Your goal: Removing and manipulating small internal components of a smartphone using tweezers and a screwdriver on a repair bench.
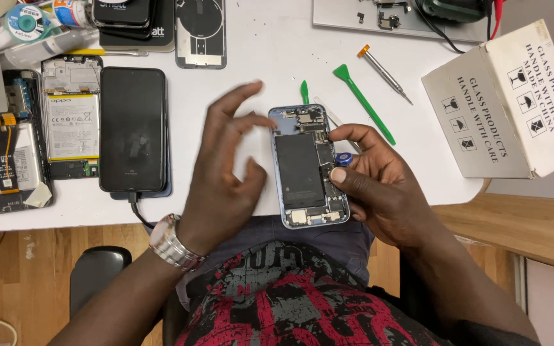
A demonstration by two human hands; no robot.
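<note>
Currently your right hand (379, 186) is gripping the opened blue phone (309, 166) along its right edge, thumb lying over the side of the exposed boards and fingertips pinching near the top. The phone is lying face down at the near edge of the white surface (270, 45), its lower end jutting slightly past the rim over your lap. A small blue round piece (345, 158) is peeking out between your right fingers; you cannot tell what it is, as most of it is being hidden by the hand.

Your left hand (226, 173) is hovering just left of the phone with its grip spread, fingers apart and holding nothing; its motion blur is making the fingertips hard to read, and whether the index tip is touching the phone's upper left corner cannot be told.

Behind the phone, a green pry tool (363, 102) is lying diagonally, and a second green tip (304, 91) is being mostly covered by the phone. A screwdriver with an orange cap (383, 72) is resting nearby. To the left, a black phone (133, 128) is lying flat with a cable plugged in. A cardboard box (504, 102) is sitting at the right, partly cut off by the frame.
</note>
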